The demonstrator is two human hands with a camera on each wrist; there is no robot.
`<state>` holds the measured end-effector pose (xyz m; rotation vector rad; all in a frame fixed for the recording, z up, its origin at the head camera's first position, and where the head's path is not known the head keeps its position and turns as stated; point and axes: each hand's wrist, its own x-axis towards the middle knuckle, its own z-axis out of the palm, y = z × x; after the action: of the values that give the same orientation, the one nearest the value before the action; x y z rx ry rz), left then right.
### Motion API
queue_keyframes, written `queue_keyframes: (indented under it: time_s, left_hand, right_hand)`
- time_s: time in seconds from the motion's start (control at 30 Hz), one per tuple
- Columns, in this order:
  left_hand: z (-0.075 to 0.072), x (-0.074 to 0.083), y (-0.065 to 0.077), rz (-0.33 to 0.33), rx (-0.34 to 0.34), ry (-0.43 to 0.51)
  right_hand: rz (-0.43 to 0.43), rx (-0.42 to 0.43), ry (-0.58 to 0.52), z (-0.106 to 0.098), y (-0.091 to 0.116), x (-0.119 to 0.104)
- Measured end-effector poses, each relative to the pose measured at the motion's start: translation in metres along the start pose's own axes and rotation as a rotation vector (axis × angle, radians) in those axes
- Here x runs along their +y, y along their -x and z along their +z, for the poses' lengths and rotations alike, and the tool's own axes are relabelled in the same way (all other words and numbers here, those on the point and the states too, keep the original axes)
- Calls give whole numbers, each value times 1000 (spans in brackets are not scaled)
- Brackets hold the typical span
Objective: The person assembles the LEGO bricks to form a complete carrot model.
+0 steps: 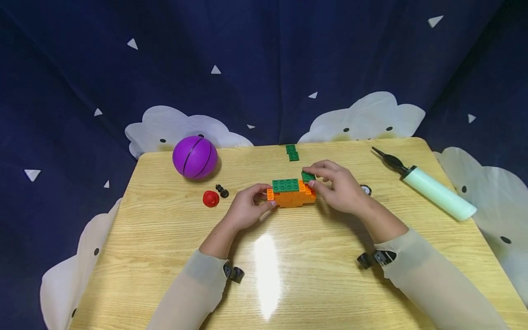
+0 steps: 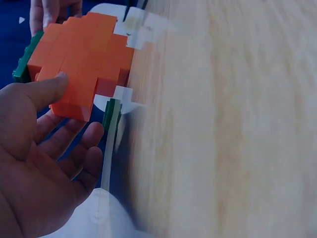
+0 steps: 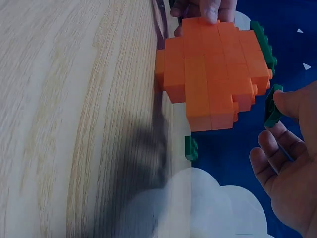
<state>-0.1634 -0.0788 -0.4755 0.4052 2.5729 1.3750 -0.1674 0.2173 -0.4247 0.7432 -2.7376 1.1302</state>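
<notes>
An orange block build [image 1: 290, 199], made of toy building bricks with stepped sides, stands upright on the table. Two flat green bricks [image 1: 285, 185] are fixed side by side along its top. My left hand [image 1: 248, 207] grips the build's left end, thumb on the near face and fingers behind. In my right hand [image 1: 342, 189] a small green brick [image 3: 273, 106] is pinched between thumb and fingertips. That brick is tilted just above the build's right shoulder, and the right wrist view shows a gap between it and the orange studs [image 3: 255, 90].
More green bricks [image 1: 292, 153] lie at the table's back edge. A purple ball [image 1: 195, 157], a red hat-shaped piece [image 1: 211, 199] and a small black piece [image 1: 222, 191] sit to the left. At right are a hand pump [image 1: 439, 192] and a small round object [image 1: 365, 189] behind my right wrist.
</notes>
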Motion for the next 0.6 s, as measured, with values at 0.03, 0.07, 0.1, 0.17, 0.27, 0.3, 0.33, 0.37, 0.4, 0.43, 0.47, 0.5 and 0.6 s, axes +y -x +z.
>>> queue_keyframes:
  time_s: [0.03,0.07,0.1,0.17,0.27,0.3,0.33,0.37,0.4,0.43,0.47,0.5,0.6]
  left_hand:
    - [0,0,0,0,1,1]
    - [1,0,0,-2,3,3]
    - [1,0,0,-5,3,6]
    - [2,-1,0,-9,5,10]
    - [2,-1,0,-11,5,21]
    - [2,-1,0,-11,4,25]
    - [3,-1,0,-10,4,28]
    - [2,-1,0,-8,3,30]
    - [3,-1,0,-8,2,31]
    - [3,-1,0,-7,1,30]
    - [3,-1,0,-6,1,29]
    - [3,-1,1,-7,1,28]
    - [3,0,1,-11,2,20]
  right_hand:
    - [-9,2,1,0,0,-1]
    - [-20,4,4,0,1,-2]
    - [-28,2,8,0,1,-3]
    - [-46,-5,14,0,2,-4]
    - [-69,-21,21,0,3,-6]
    - [-74,-27,24,0,3,-7]
    - [-80,-31,25,0,3,-7]
    - [-85,-35,27,1,3,-8]
    - [-87,-39,30,0,3,-9]
    - [-89,-42,34,0,3,-9]
    - [-90,-45,35,0,2,-10]
    - [-91,-48,36,0,2,-10]
    - [-90,-61,38,-1,1,-13]
